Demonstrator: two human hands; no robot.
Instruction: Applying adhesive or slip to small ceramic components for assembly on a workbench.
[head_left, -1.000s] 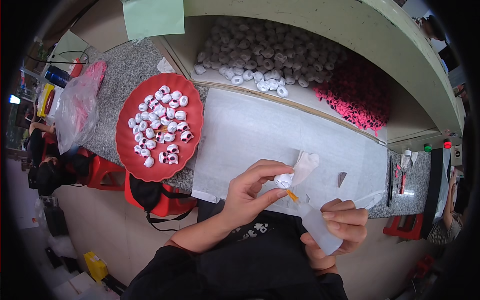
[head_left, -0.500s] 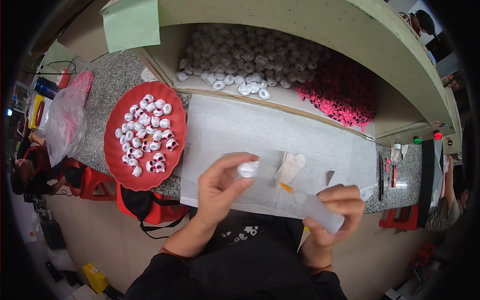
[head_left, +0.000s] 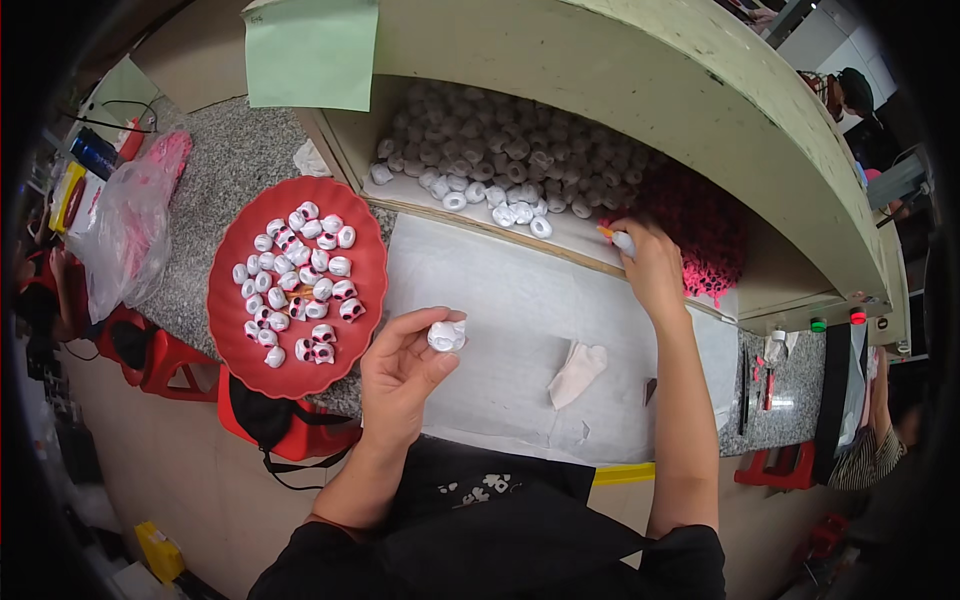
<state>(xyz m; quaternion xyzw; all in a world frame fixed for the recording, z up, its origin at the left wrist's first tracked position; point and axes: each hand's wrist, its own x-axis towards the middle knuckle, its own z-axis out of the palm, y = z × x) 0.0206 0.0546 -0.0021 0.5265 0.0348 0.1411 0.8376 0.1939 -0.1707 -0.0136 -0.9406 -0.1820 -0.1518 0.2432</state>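
Note:
Over the left part of the white paper sheet [head_left: 490,400], my left hand [head_left: 395,375] pinches a small white rounded piece [head_left: 447,335] between thumb and fingertips. My right hand [head_left: 657,265] reaches into the shelf opening, its fingers wrapped round a translucent squeeze bottle [head_left: 623,243] with an orange tip. Most of the bottle is hidden by the hand. Right beside that hand lies a heap of small pink-and-black pieces [head_left: 715,262]; whether the fingers touch any, I cannot tell. Left of it, a large pile of white rounded pieces [head_left: 500,150] fills the shelf.
At left stands a red scalloped plate [head_left: 228,345] with several white pieces, some bearing pink and black parts. A crumpled pale cloth [head_left: 578,375] and a small dark flat piece [head_left: 650,390] lie on the paper. The shelf's wooden front edge [head_left: 490,235] borders the sheet.
My right hand has carried the squeeze bottle from above the paper's near right up into the shelf by the pink heap. My left hand still holds the white piece, a little further left.

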